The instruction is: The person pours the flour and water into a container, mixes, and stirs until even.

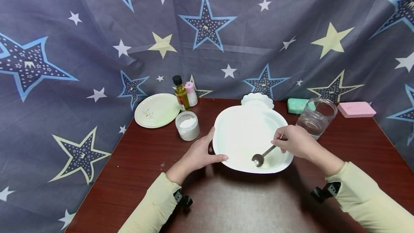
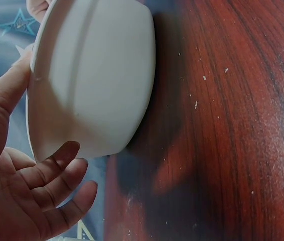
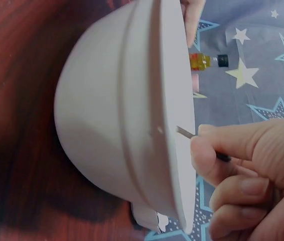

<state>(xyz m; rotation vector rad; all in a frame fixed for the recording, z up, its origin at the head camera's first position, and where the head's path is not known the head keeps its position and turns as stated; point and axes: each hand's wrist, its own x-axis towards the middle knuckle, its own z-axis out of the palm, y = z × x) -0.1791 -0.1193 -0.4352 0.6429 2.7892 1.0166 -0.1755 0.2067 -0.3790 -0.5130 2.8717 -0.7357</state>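
A large white bowl (image 1: 245, 132) stands on the dark red table (image 1: 136, 168). My left hand (image 1: 202, 154) holds its near left rim, thumb on the rim edge. In the left wrist view the thumb presses the bowl's rim (image 2: 36, 85) while the fingers (image 2: 56, 175) lie loosely under the bowl (image 2: 97, 75). My right hand (image 1: 292, 141) pinches the handle of a metal spoon (image 1: 262, 155), whose head lies inside the bowl near the front. The right wrist view shows the bowl's outer wall (image 3: 112, 120) and the spoon handle (image 3: 184, 132) pinched in my fingers (image 3: 232, 150).
A jar of white powder (image 1: 187, 126), an oil bottle (image 1: 181, 93), a pink-capped bottle (image 1: 191, 94) and a pale plate (image 1: 156, 110) stand at the back left. A glass jar (image 1: 317, 118), a green sponge (image 1: 297, 105), a pink sponge (image 1: 356, 109) and a small white dish (image 1: 257, 99) stand behind.
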